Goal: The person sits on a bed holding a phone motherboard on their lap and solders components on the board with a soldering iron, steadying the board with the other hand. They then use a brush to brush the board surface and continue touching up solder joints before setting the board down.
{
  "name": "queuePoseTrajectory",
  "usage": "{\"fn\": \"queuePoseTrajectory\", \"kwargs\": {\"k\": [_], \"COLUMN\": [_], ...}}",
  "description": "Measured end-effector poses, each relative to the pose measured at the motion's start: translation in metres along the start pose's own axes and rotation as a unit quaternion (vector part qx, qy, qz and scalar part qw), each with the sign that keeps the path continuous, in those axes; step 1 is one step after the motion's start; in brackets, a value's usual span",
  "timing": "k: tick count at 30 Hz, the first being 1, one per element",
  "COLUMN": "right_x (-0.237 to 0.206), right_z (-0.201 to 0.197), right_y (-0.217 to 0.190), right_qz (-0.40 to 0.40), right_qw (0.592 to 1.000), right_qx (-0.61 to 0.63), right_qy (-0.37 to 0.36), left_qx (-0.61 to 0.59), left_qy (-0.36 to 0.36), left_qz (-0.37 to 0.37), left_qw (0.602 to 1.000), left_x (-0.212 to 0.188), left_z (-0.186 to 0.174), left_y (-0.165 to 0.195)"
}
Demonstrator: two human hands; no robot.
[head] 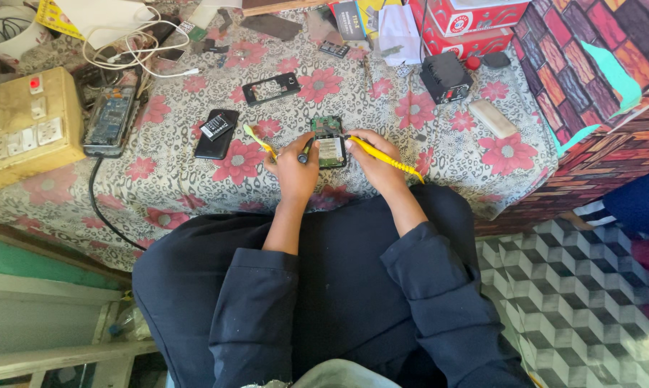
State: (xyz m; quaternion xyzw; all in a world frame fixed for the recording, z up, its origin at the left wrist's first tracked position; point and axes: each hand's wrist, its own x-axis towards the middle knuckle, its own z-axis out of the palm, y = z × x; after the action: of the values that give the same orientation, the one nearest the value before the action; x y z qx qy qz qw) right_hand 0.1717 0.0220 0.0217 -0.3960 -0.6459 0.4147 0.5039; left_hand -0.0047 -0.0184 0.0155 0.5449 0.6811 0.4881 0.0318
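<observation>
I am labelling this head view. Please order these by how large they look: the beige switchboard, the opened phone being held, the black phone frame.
1. beige switchboard, clearly largest.
2. opened phone and black phone frame: alike, hands partly cover the phone, so unranked.

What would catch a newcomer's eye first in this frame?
Probably the two hands at the table's near edge: the left hand and right hand flank an opened small phone, the right holding a yellow tool. Next, the red-flowered tablecloth, strewn with parts, and the yellowed switchboard at far left.
</observation>
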Motion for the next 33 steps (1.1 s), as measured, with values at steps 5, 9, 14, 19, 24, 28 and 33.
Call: {"fn": "queuePoseTrajectory", "kwargs": {"k": [5, 9, 14, 19, 24, 28, 33], "right_x": [0.000, 0.001, 0.001, 0.002, 0.000, 0.000, 0.001], "right_z": [0.000, 0.000, 0.000, 0.000, 0.000, 0.001, 0.001], "right_y": [0.001, 0.002, 0.003, 0.004, 0.004, 0.004, 0.004], "right_qz": [-0.014, -0.014, -0.034, -0.011, -0.011, -0.003, -0.010], "right_qw": [1.000, 1.000, 0.999, 1.000, 1.000, 1.000, 1.000], "right_qx": [-0.015, -0.006, -0.027, -0.014, -0.004, 0.008, 0.018], "right_qy": [0.006, 0.010, 0.011, 0.002, -0.005, -0.011, -0.017], "left_qx": [-0.003, -0.003, -0.024, -0.030, -0.031, -0.029, -0.033], "left_qy": [-0.006, -0.004, 0.011, 0.014, 0.008, 0.002, 0.012], "left_qz": [-0.009, -0.006, -0.007, -0.017, -0.018, -0.028, -0.024], "left_qw": [1.000, 1.000, 1.000, 0.999, 0.999, 0.999, 0.999], "left_x": [0.000, 0.000, 0.001, 0.002, 0.001, 0.001, 0.002], "left_z": [0.001, 0.004, 0.008, 0.009, 0.006, 0.006, 0.009], "left_y": [-0.001, -0.004, -0.009, -0.010, -0.009, -0.009, -0.012]}}
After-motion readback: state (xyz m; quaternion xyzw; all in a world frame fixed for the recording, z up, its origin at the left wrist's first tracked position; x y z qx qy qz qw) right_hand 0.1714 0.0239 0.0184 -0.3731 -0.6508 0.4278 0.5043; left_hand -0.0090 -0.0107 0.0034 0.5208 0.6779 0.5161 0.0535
